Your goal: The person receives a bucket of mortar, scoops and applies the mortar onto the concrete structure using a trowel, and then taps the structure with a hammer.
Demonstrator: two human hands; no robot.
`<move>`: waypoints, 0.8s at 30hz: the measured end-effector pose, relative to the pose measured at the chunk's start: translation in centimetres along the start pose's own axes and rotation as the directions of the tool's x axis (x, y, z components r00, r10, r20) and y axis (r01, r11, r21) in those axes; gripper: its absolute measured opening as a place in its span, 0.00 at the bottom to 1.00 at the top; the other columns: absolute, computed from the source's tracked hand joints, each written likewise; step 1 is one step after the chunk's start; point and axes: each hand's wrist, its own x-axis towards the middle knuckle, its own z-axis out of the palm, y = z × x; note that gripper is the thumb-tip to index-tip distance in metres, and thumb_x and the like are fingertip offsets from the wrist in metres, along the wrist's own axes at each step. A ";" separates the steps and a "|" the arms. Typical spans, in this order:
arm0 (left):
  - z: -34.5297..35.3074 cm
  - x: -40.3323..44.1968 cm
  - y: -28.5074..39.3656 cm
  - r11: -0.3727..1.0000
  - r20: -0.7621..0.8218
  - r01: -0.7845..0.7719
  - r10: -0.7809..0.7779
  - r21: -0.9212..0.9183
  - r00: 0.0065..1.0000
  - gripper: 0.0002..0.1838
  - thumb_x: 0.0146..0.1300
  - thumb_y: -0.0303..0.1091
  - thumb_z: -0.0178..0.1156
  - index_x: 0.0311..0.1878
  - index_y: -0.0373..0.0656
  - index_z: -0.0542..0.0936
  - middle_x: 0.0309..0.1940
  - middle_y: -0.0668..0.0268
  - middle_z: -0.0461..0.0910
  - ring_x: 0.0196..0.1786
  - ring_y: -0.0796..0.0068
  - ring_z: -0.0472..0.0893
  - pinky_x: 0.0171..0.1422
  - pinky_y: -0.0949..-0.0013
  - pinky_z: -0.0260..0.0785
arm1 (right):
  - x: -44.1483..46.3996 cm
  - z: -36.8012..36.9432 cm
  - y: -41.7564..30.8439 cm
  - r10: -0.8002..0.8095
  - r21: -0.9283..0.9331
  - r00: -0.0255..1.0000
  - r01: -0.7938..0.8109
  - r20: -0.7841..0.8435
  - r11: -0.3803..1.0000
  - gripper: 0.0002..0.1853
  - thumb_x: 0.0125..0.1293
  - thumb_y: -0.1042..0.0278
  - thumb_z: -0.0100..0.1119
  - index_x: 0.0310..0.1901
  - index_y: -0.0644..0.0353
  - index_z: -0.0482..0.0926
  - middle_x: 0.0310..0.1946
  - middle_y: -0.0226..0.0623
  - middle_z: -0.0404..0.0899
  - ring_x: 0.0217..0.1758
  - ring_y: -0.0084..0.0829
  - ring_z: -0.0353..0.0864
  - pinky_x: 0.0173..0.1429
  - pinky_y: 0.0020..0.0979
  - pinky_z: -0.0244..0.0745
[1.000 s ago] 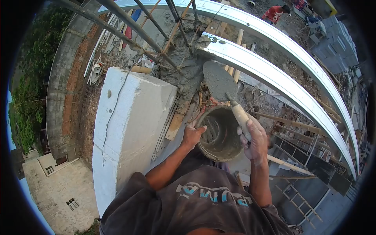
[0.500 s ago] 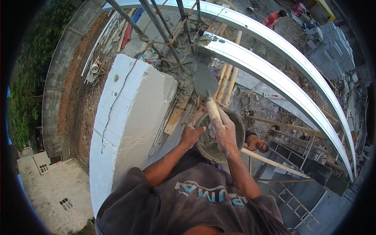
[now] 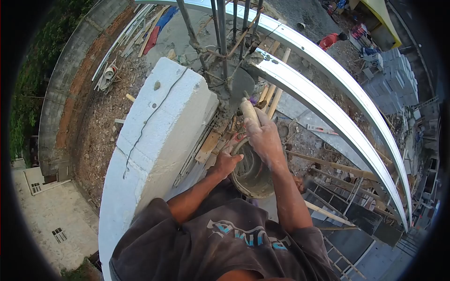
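My right hand (image 3: 265, 140) is wrapped round the wooden handle of a trowel (image 3: 249, 111). Its grey, mortar-coated blade (image 3: 243, 85) lies against wet mortar at the foot of the upright steel bars (image 3: 223, 44). At the near side, my left hand (image 3: 228, 163) grips the rim of a bucket (image 3: 243, 189), thumb over the edge. Grey mortar (image 3: 253, 171) coats the inside of the bucket. A pale block wall (image 3: 161, 107) with a dark cord on its top stands left of both hands.
Two long white metal beams (image 3: 323, 96) curve away to the right. Below are bamboo poles (image 3: 335, 164), rubble and a ladder (image 3: 344, 262). A person in red (image 3: 329, 41) is at the upper right near stacked grey blocks (image 3: 391, 79). Another person is partly hidden behind my right forearm.
My right hand and the trowel have moved slightly up and left, the blade now closer in among the steel bars. The left hand still grips the bucket. The whole view has shifted a little.
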 end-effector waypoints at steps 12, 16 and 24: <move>0.4 1.3 0.2 1.000 -0.081 -0.015 0.016 0.015 0.997 0.32 0.55 0.26 0.64 0.66 0.31 0.73 0.60 0.58 0.79 0.60 0.70 0.78 0.65 0.68 0.69 | -2.6 0.2 -0.7 -0.140 -0.078 0.972 0.127 -0.190 0.989 0.31 0.71 0.58 0.57 0.72 0.64 0.67 0.54 0.66 0.79 0.58 0.60 0.81 0.62 0.45 0.75; 0.8 1.8 0.0 0.999 -0.087 0.041 -0.039 0.018 0.995 0.31 0.56 0.24 0.65 0.67 0.37 0.75 0.60 0.61 0.79 0.59 0.71 0.78 0.66 0.67 0.69 | -1.7 0.6 2.6 -0.174 -0.181 0.980 0.154 -0.096 0.971 0.32 0.70 0.59 0.58 0.72 0.63 0.66 0.58 0.63 0.78 0.59 0.58 0.81 0.62 0.47 0.76; 0.3 1.2 -0.4 0.981 -0.145 0.192 -0.185 0.039 0.972 0.24 0.58 0.28 0.66 0.59 0.34 0.80 0.49 0.64 0.84 0.48 0.74 0.81 0.56 0.69 0.73 | -8.3 -5.4 0.1 -0.255 -0.225 0.929 0.196 -0.269 0.954 0.29 0.66 0.64 0.63 0.68 0.62 0.73 0.57 0.58 0.80 0.57 0.52 0.84 0.60 0.44 0.78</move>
